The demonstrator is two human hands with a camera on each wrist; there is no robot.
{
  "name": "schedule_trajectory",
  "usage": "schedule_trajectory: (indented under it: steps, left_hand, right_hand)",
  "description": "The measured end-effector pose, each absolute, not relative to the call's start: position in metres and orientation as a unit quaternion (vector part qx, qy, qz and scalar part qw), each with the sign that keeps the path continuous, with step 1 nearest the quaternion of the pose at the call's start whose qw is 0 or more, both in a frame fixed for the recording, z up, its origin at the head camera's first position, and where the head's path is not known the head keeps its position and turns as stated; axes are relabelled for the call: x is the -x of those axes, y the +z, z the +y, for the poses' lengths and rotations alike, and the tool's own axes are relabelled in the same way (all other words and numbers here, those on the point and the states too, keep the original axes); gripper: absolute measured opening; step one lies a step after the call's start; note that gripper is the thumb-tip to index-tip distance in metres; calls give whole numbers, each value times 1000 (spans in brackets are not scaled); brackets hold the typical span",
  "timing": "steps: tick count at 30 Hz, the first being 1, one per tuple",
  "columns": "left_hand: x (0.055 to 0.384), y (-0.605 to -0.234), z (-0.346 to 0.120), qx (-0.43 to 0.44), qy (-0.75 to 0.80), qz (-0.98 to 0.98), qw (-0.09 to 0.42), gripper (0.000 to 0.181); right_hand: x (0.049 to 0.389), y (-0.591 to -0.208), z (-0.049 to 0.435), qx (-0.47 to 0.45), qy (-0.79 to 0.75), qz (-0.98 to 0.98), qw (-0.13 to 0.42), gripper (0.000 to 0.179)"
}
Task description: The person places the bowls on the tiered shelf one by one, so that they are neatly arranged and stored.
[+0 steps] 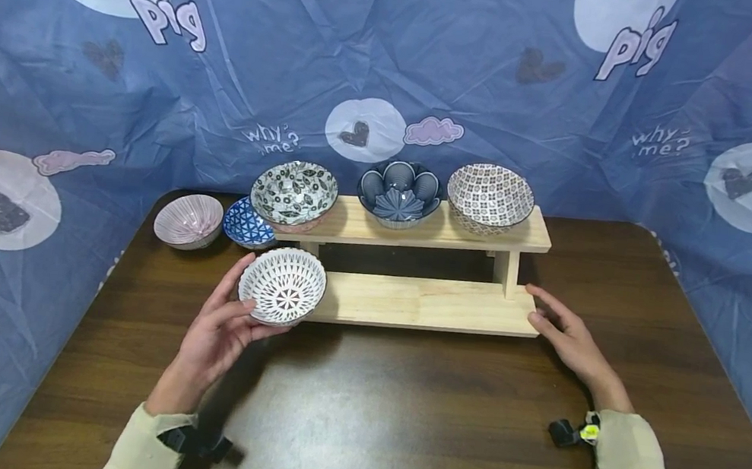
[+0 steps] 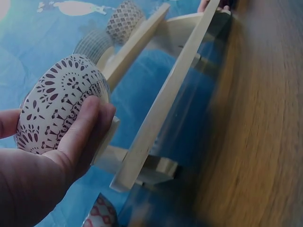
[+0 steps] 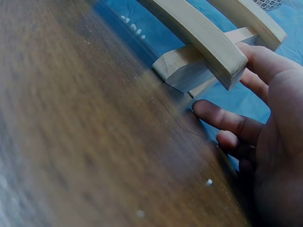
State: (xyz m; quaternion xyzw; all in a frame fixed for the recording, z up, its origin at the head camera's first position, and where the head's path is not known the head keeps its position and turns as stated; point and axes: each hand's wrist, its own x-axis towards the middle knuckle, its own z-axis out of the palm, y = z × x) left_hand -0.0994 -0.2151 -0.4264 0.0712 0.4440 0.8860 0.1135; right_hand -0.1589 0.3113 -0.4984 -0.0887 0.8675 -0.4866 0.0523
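My left hand (image 1: 223, 333) holds a white bowl (image 1: 282, 287) with a dark petal pattern, thumb at its rim and fingers underneath. The bowl is tilted, its inside facing the head camera, before the left end of a two-tier wooden stand (image 1: 410, 303). In the left wrist view its patterned outside (image 2: 57, 104) shows, with fingers pressed against it. At the stand's other end, my right hand (image 1: 573, 347) touches the lower shelf's edge with thumb and forefinger. In the right wrist view its other fingers (image 3: 222, 118) extend loosely below the shelf (image 3: 208, 42).
On the upper shelf stand a green leaf-patterned bowl (image 1: 294, 194), a dark blue petal-shaped bowl (image 1: 399, 195) and a brown-patterned bowl (image 1: 490, 198). Left of the stand, a pink-striped bowl (image 1: 188, 221) and a blue patterned bowl (image 1: 248, 223) sit on the wooden table (image 1: 398, 420). A blue cloth (image 1: 368, 50) hangs behind.
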Motion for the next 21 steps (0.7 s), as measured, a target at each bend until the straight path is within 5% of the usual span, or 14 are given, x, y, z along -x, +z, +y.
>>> schedule_trajectory:
  steps: [21]
  left_hand:
    - [106, -415, -179, -69, 875, 459, 138, 72]
  right_hand:
    - [159, -497, 311, 86, -483, 869, 57, 54]
